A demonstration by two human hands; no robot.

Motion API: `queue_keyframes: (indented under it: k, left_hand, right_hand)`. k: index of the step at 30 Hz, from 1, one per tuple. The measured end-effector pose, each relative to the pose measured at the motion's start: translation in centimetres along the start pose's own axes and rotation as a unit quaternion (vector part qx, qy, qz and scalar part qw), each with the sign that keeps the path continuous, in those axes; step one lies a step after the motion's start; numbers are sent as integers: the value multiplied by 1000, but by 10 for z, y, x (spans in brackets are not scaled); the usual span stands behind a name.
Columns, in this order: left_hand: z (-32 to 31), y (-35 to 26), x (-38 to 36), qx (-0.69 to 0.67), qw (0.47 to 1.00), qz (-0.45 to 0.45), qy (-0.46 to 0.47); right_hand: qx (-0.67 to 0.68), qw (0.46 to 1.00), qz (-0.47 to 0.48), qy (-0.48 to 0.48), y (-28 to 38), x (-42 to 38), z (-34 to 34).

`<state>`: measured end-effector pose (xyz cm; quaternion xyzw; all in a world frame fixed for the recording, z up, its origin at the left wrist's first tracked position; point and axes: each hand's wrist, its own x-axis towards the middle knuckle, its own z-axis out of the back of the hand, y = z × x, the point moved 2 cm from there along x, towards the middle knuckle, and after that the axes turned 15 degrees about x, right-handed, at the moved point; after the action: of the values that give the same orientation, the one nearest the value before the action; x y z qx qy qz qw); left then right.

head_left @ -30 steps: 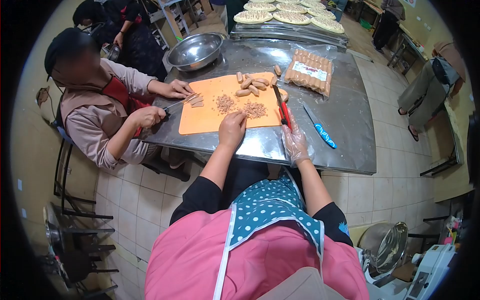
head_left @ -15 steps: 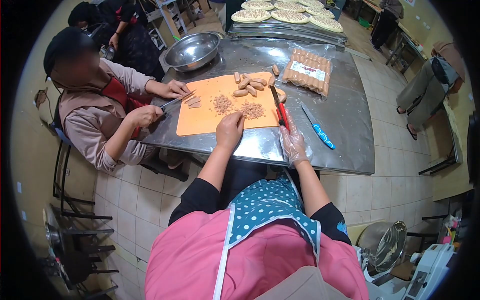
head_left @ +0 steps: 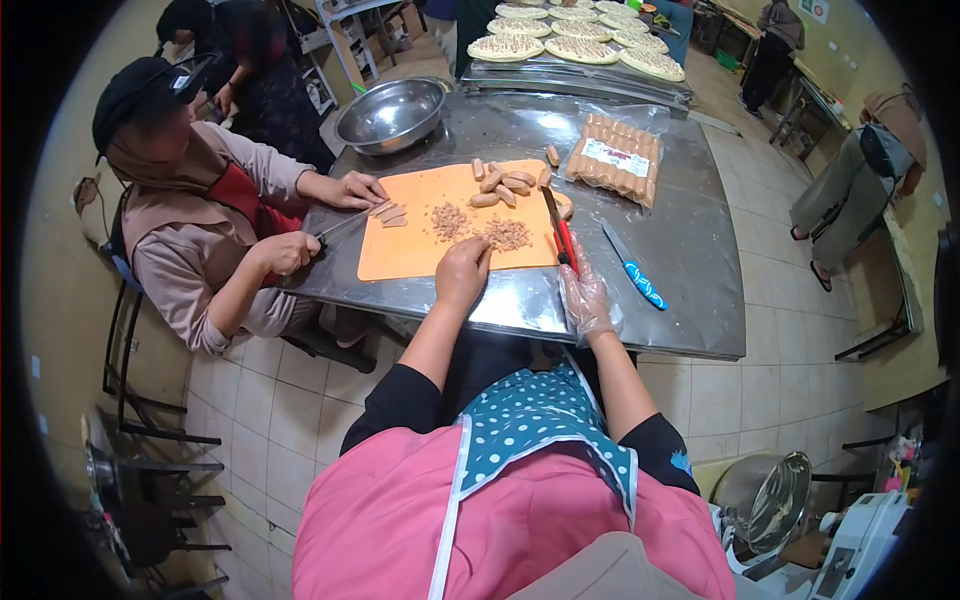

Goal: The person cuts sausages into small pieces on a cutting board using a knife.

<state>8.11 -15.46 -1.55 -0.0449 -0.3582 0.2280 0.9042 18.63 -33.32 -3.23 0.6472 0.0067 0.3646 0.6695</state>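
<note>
My left hand point(head_left: 463, 275), bare, rests at the near edge of the orange cutting board point(head_left: 400, 255). Its fingers are drawn together against a pile of chopped sausage point(head_left: 507, 234); whatever they pinch is hidden. In a clear plastic glove, my right hand point(head_left: 587, 300) grips a red-handled knife point(head_left: 564, 245), its dark blade pointing away from me over the board's right edge. A second heap of sausage bits point(head_left: 449, 221) lies left of the first. Behind them are several sausage pieces point(head_left: 504, 185). A blue-handled knife point(head_left: 644, 286) lies on the metal table to the right.
At the left, a seated co-worker holds a knife point(head_left: 345, 228) by sliced sausage point(head_left: 391, 214). A steel bowl point(head_left: 390, 117) and a pack of sausages point(head_left: 614, 160) stand on the metal table point(head_left: 690, 325). Several topped flat doughs point(head_left: 582, 50) sit behind. Other people stand farther off.
The view has shifted slightly. The co-worker's knife has moved a little nearer to the table's front edge. My hands keep nearly the same place over the board.
</note>
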Motion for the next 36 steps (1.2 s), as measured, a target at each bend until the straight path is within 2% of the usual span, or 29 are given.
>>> queue_keyframes:
  k: [4,6,7,9,11,14,18,21,23,24,29,31,32,36]
  left_hand:
    - [-1,0,0,10,1000,9,8]
    - [0,0,0,4,1000,-6,-7]
    - [0,1,0,9,1000,-3,-2]
    - [0,1,1,-3,1000,-16,-19]
    - [0,0,0,0,1000,-13,-17]
    - [-3,1,-1,1,1000,4,-18]
    - [0,1,0,-8,1000,15,-8]
    - [1,1,0,-23,999,26,7]
    - [2,0,1,-31,999,28,9]
    - [3,-1,2,-30,999,30,12]
    - [5,0,2,-38,999,27,14]
    - [6,-1,3,-46,998,36,24]
    - [6,-1,3,-45,998,36,26]
    - [6,-1,4,-34,999,33,20]
  right_hand:
    - [-1,999,-51,14,6,0,3]
    - [-1,989,-144,34,5,-1,4]
    - [3,988,-148,38,3,-1,3]
    - [5,997,-81,10,6,0,1]
    - [-4,994,-110,16,8,-1,3]
    - [-3,998,-63,18,11,-1,3]
    - [-31,995,-84,37,17,-1,3]
    - [-81,987,-121,69,30,4,1]
    - [-186,943,-219,166,42,9,-6]
    - [-204,947,-173,178,44,8,-12]
    - [-244,912,-199,262,64,3,-25]
    - [-263,906,-183,277,68,3,-28]
    - [-286,887,-177,315,70,4,-29]
    - [-323,872,-151,335,66,0,-32]
